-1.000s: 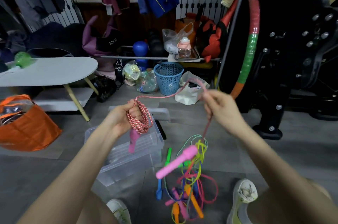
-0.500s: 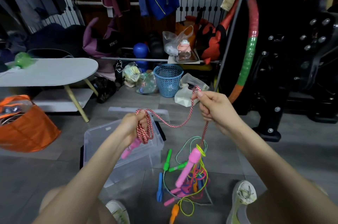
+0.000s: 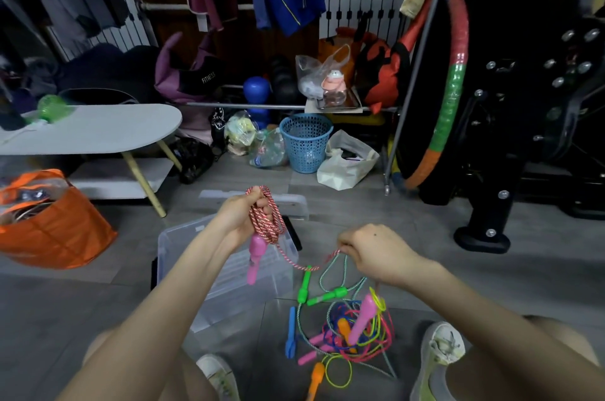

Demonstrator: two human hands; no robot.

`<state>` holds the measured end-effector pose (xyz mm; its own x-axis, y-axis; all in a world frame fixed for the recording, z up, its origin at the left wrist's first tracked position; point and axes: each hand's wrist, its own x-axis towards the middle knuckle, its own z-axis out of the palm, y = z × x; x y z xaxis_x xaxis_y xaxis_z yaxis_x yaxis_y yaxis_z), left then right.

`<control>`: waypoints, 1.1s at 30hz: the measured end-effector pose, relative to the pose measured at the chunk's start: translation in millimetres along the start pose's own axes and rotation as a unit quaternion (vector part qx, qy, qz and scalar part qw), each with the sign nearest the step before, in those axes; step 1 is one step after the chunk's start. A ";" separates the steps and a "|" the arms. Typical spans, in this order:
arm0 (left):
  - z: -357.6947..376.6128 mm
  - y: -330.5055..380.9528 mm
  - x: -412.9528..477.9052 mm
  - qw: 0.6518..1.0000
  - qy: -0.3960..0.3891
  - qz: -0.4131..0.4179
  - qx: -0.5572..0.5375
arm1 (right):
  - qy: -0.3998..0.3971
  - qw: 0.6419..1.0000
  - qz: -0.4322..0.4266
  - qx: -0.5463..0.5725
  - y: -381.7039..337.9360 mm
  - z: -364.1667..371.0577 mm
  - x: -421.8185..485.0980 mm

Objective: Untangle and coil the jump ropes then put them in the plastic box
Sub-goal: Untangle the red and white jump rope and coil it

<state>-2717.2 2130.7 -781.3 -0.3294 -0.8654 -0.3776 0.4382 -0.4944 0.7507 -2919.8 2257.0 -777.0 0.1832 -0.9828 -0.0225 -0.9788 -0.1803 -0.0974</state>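
The person is wearing white lace-up sneakers, the left sneaker [image 3: 218, 375] and right sneaker [image 3: 442, 350] showing pale yellow-green trim. Forearms and knees are showing bare. A small dark spot is sitting on the right hand [image 3: 376, 251].

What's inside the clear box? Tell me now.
Nothing shows in the box but its bottom. The left arm and hanging pink handle cover part of it.
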 end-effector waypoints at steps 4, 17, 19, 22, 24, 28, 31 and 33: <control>-5.3 -6.4 -4.2 0.994 0.028 0.036 0.098 | 0.032 0.995 -0.071 0.068 -13.4 -11.2 -3.4; -0.2 -29.8 -19.7 0.974 -0.047 0.009 0.222 | -0.033 0.936 -0.127 0.327 -43.3 -40.5 25.2; 0.7 -37.0 -23.2 0.972 -0.087 -0.014 0.219 | -0.001 0.924 -0.119 0.364 -41.6 -41.0 31.9; 5.7 -44.6 -29.2 0.976 -0.145 -0.048 0.155 | 0.024 0.923 -0.099 0.372 -33.3 -39.2 42.8; 8.6 -47.4 -31.8 0.974 -0.178 -0.063 0.122 | 0.039 0.925 -0.082 0.369 -26.5 -37.9 48.2; 15.1 -48.8 -37.1 0.968 -0.219 -0.090 0.079 | 0.078 0.920 -0.039 0.383 -8.1 -37.4 54.1; 14.9 -46.8 -37.0 0.968 -0.220 -0.124 0.012 | 0.103 0.923 -0.010 0.371 8.5 -34.7 54.4; 12.2 -43.7 -34.7 0.955 -0.258 -0.145 -0.016 | 0.109 0.930 0.000 0.352 18.6 -26.9 53.7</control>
<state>-2735.1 2183.3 -794.4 -0.8050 -0.5410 -0.2434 0.2896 -0.7164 0.6347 -2930.6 2199.8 -753.2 0.0846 -0.9815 0.1717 -0.6625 -0.1841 -0.7261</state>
